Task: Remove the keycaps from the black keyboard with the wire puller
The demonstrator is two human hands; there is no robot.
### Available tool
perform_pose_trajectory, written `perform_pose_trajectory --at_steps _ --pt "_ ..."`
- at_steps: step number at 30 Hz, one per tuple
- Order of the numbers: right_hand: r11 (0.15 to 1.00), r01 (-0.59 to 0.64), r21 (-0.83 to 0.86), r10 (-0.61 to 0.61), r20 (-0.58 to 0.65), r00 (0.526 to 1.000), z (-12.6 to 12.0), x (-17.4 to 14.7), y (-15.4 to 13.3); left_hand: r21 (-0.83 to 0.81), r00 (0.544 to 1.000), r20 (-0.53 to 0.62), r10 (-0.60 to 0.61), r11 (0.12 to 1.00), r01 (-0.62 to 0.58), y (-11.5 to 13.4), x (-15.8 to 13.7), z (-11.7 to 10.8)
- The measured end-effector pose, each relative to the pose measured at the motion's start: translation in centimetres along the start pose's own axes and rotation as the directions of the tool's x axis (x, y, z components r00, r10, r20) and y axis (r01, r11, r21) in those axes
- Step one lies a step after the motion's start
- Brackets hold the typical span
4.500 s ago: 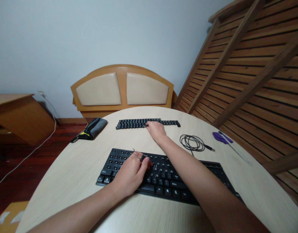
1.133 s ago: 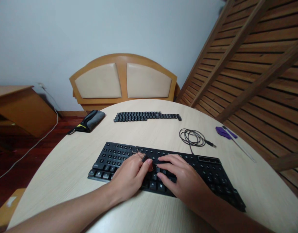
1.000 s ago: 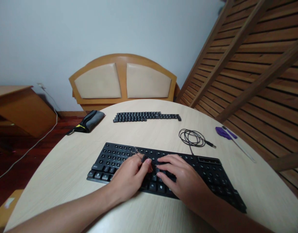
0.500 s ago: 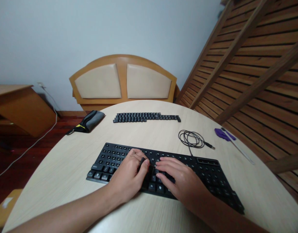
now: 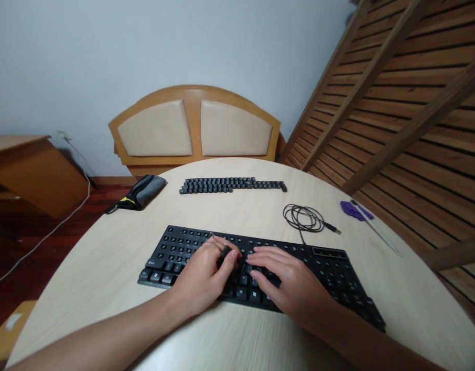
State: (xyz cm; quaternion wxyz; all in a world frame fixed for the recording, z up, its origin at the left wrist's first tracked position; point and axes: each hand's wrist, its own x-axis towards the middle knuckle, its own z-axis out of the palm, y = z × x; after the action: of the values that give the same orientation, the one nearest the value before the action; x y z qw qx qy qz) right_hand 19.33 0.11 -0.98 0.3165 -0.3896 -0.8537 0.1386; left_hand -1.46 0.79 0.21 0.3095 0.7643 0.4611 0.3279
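A black keyboard [image 5: 171, 242] lies on the table, many of its upper keys stripped to bare switches, while keycaps remain along the lower rows. My left hand [image 5: 202, 273] is over its middle, closed on a small dark keycap puller [image 5: 225, 251] with a thin wire end showing above the fingers. What the puller's tip touches is hidden. My right hand [image 5: 287, 281] rests just beside it with fingers stretched over the keys, nothing visible in its grasp. Removed black keycaps [image 5: 222, 184] stand in neat rows farther back on the table.
The keyboard's coiled USB cable [image 5: 305, 219] lies behind its right side. At the table's [image 5: 144, 319] right edge are a purple cloth [image 5: 351, 210] and a thin white stick-like tool [image 5: 380, 234]. A black-grey pouch [image 5: 140, 195] sits at the left edge. A chair back [image 5: 196, 123] stands beyond.
My left hand has shifted slightly, its thumb and the puller tilting a little to the right. The right hand has hardly moved. The view has moved slightly.
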Motion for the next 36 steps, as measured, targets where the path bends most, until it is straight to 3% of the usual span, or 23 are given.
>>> perform_pose_trajectory --at_steps 20,27,36 --pt "1.0 -0.018 0.012 0.018 0.007 1.0 -0.11 0.55 0.26 0.041 0.999 0.032 -0.038 0.998 0.037 0.24 0.03 0.17" --pt "0.999 0.014 -0.039 -0.014 -0.015 1.0 0.05 0.56 0.04 -0.042 0.99 0.073 -0.123 0.991 0.127 0.44 0.07 0.14" --pt "0.99 0.025 -0.137 -0.026 -0.007 1.0 0.33 0.47 -0.61 -0.103 0.988 0.112 -0.108 0.987 0.12 0.87 0.1 -0.21"
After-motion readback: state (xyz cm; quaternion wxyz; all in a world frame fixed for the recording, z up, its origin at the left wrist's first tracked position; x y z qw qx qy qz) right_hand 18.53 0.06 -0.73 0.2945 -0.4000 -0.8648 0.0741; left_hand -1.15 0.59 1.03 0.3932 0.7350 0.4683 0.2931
